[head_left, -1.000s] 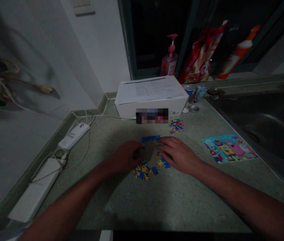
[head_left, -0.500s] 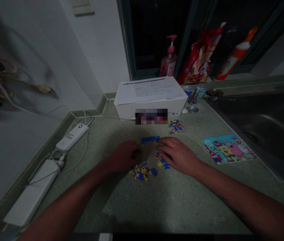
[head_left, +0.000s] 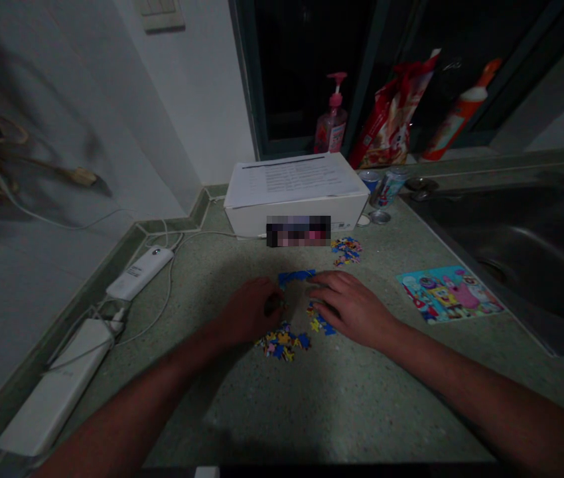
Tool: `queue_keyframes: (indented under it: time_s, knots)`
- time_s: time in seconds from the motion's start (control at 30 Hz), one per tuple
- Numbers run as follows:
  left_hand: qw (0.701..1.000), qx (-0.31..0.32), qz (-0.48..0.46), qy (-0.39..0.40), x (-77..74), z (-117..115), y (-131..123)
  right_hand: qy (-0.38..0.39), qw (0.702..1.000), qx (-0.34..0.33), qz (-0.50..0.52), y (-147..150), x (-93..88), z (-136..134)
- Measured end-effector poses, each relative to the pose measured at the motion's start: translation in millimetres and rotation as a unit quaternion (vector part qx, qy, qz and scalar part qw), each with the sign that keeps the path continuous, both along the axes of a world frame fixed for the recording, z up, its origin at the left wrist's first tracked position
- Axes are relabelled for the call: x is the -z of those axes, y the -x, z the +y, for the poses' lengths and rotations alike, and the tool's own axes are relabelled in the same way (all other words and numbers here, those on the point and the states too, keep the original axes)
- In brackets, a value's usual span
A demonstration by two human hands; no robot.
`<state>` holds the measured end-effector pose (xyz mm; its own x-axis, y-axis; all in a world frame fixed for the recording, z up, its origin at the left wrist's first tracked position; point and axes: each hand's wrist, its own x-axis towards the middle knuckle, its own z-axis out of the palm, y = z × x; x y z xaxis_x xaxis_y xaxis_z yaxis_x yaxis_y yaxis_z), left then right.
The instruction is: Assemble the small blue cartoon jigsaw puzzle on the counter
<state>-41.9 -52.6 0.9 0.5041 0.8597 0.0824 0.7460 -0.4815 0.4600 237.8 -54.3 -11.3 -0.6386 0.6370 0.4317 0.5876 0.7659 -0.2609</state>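
My left hand [head_left: 252, 309] is curled, thumb and forefinger closed at the left end of a joined blue strip of jigsaw pieces [head_left: 296, 276]. A small sliver of a puzzle piece shows at its fingertips; the rest is hidden. On the strip's right end rest the forefinger tips of my right hand [head_left: 354, 307], its fingers spread. Beneath that hand's thumb side lie several blue and yellow pieces [head_left: 320, 324], partly covered. A loose heap of mixed pieces [head_left: 284, 342] sits just below my left hand.
Another heap of pieces [head_left: 346, 250] lies before a white box [head_left: 296, 186]. To the right, a colourful cartoon picture card [head_left: 448, 294] lies beside the steel sink [head_left: 521, 265]. A power strip [head_left: 63, 385], white device [head_left: 140, 272] and cables run along the left. Cans [head_left: 389, 186] stand behind.
The view has shifted slightly. Both hands keep nearly the same place and pose around the blue strip, and the pieces show no clear movement.
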Motion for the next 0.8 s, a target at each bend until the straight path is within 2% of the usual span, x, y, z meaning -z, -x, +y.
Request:
queue_keyframes:
  time_s: [0.2, 0.4, 0.6, 0.8]
  knots:
    - [0.998, -0.029, -0.041, -0.023, 0.2, 2, -1, 0.001, 1.000, 0.012, 0.016, 5, -0.3, -1]
    - [0.993, -0.015, -0.110, -0.047, -3.6, -7, -5, -0.008, 0.998, 0.030, 0.045, 22, -4.8, -7]
    - [0.993, -0.006, -0.111, -0.042, -7.7, -13, -10, 0.012, 0.997, 0.039, 0.065, 34, -11.8, -8]
    - [0.993, -0.017, -0.100, -0.052, -1.7, -8, -6, 0.020, 0.998, 0.028, 0.058, 40, -11.6, 1]
